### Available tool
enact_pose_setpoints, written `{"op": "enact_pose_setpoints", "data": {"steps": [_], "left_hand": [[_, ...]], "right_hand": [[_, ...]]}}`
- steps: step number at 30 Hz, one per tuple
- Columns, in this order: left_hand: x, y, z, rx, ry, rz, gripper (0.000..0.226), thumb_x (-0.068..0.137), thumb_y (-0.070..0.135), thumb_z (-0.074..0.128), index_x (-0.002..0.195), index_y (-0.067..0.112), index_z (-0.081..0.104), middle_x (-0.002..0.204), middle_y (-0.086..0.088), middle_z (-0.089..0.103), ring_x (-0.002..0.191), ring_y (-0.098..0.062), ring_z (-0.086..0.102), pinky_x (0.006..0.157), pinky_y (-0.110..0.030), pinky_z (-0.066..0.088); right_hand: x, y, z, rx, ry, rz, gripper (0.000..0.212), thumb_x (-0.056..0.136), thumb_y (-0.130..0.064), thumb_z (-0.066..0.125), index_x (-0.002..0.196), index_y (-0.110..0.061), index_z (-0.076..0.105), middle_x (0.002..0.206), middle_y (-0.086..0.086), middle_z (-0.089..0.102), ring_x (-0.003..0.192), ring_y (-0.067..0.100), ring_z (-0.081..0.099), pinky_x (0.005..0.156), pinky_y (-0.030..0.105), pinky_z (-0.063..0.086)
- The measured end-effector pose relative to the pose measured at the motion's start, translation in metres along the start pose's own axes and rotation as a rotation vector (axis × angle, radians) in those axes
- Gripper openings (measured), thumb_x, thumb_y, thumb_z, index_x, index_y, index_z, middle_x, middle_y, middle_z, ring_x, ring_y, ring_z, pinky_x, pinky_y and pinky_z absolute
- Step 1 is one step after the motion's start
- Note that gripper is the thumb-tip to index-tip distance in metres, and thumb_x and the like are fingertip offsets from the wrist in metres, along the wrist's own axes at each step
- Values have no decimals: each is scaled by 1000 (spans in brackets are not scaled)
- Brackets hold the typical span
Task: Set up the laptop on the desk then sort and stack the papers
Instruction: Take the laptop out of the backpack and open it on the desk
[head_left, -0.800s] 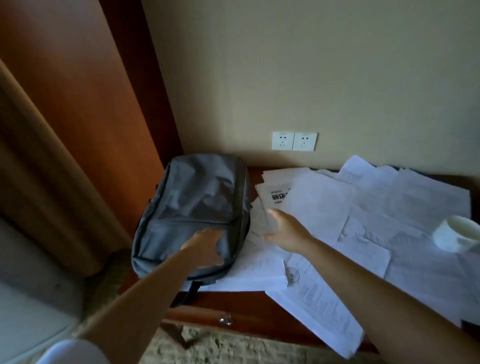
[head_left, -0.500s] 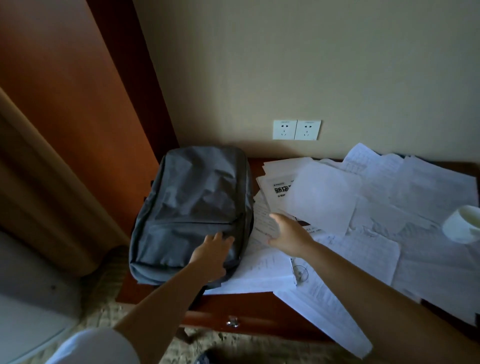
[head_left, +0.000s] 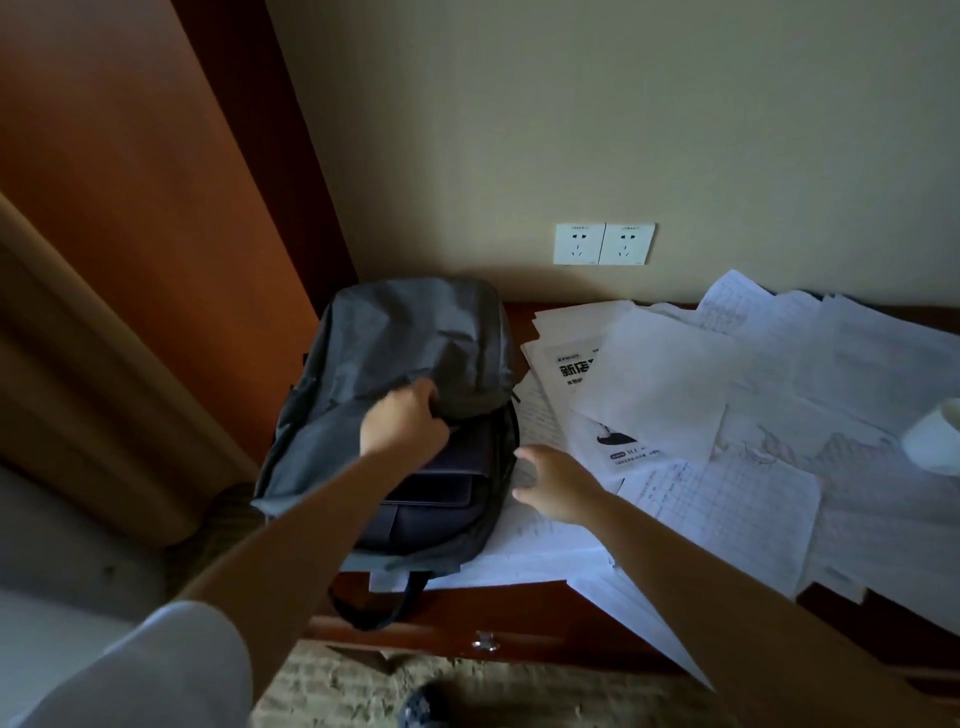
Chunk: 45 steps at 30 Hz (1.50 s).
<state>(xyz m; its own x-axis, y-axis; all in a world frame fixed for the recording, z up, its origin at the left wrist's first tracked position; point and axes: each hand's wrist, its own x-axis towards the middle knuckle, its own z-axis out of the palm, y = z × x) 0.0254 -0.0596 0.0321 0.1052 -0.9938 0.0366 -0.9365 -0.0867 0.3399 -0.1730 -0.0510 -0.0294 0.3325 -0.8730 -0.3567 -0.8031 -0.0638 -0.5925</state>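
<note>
Your desk (head_left: 519, 608), dark red wood, spans the scene beneath both your hands and ends at your left against an orange-brown panel. Loose white papers (head_left: 737, 499) cover the surface from just under your right hand outward to your right; several overhang the near edge. The grey backpack (head_left: 395, 332) lies flat under your left hand, its handle hanging off the near edge. Your left hand (head_left: 402, 423) grips the front flap and holds it lifted, so the main compartment stands open. Inside, just below that hand, you see a dark flat slab, apparently the laptop (head_left: 436, 491), lying in the bag. Your right hand (head_left: 558, 488) rests on the papers just beside the backpack's right edge, fingers spread and relaxed, holding nothing. Beyond your right hand lies a printed sheet (head_left: 571, 374) with bold Chinese characters, partly covered and not fully legible; a lower line shows "11.1". A double wall socket (head_left: 604, 244) sits on the wall beyond both hands. A white cup (head_left: 935, 441) stands far to your right on the papers.
</note>
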Motion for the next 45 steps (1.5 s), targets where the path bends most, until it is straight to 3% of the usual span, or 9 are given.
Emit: {"op": "enact_pose_setpoints", "data": {"steps": [7, 13, 18, 22, 28, 34, 39, 43, 45], "left_hand": [[30, -17, -22, 112, 289, 424, 41, 74, 14, 48, 114, 14, 55, 104, -9, 65, 93, -32, 62, 68, -37, 52], [35, -77, -9, 571, 551, 746, 25, 85, 7, 47, 100, 5, 67, 108, -17, 65, 99, -32, 52, 81, -42, 48], [26, -102, 5, 726, 335, 443, 55, 83, 35, 48, 131, 9, 57, 143, -19, 44, 130, -37, 36, 109, -56, 26], [35, -111, 3, 739, 334, 411, 74, 69, 45, 71, 132, 8, 56, 147, -15, 31, 133, -35, 31, 112, -59, 10], [63, -124, 6, 763, 282, 367, 96, 61, 56, 77, 137, 4, 49, 143, -16, 45, 133, -33, 34, 113, -59, 2], [86, -117, 20, 690, 150, 355, 64, 63, 15, 78, 122, 0, 60, 109, -14, 53, 103, -34, 47, 99, -69, 34], [109, -127, 21, 678, -212, 395, 96, 88, 47, 54, 151, 17, -13, 157, -16, 9, 146, -35, 6, 114, -59, 5], [99, -133, 33, 710, -327, 466, 127, 66, 79, 53, 146, 20, -27, 154, -22, -20, 143, -38, -20, 105, -69, -12], [90, -135, 38, 713, -334, 489, 136, 58, 80, 58, 145, 21, -28, 151, -25, -28, 140, -41, -26, 102, -70, -14]], "right_hand": [[17, -22, 12, 32, -11, -38, 60, 93, -28, 57, 147, -18, 32, 147, 6, 41, 130, 24, 44, 103, 31, 39], [34, -40, 17, 134, 38, -25, 58, 95, -28, 53, 147, -23, 29, 148, -1, 41, 134, 20, 40, 108, 38, 38], [54, -61, 6, 185, 196, -107, 61, 96, -19, 51, 150, -27, 23, 153, 0, 32, 136, 22, 37, 106, 35, 38], [68, -71, 3, 122, 367, -137, 63, 95, -16, 52, 150, -25, 22, 154, 0, 28, 137, 23, 35, 106, 34, 37], [91, -78, 7, -66, 470, -86, 72, 93, -16, 53, 152, -19, 13, 154, 5, 22, 138, 25, 30, 105, 33, 37], [101, -80, 22, -82, 440, -12, 60, 93, -17, 53, 148, -16, 27, 154, 4, 20, 139, 23, 28, 108, 34, 35], [100, -71, 31, 49, 280, 203, 19, 94, -13, 43, 87, -12, 61, 88, 3, 56, 78, 21, 52, 74, 30, 40], [85, -59, 45, 80, 152, 454, 36, 89, -10, 48, 58, -13, 30, 59, 3, 31, 51, 17, 30, 51, 28, 25], [81, -58, 53, 115, 108, 554, 24, 90, -14, 50, 67, -11, 43, 69, 7, 44, 60, 20, 42, 61, 29, 35]]}}
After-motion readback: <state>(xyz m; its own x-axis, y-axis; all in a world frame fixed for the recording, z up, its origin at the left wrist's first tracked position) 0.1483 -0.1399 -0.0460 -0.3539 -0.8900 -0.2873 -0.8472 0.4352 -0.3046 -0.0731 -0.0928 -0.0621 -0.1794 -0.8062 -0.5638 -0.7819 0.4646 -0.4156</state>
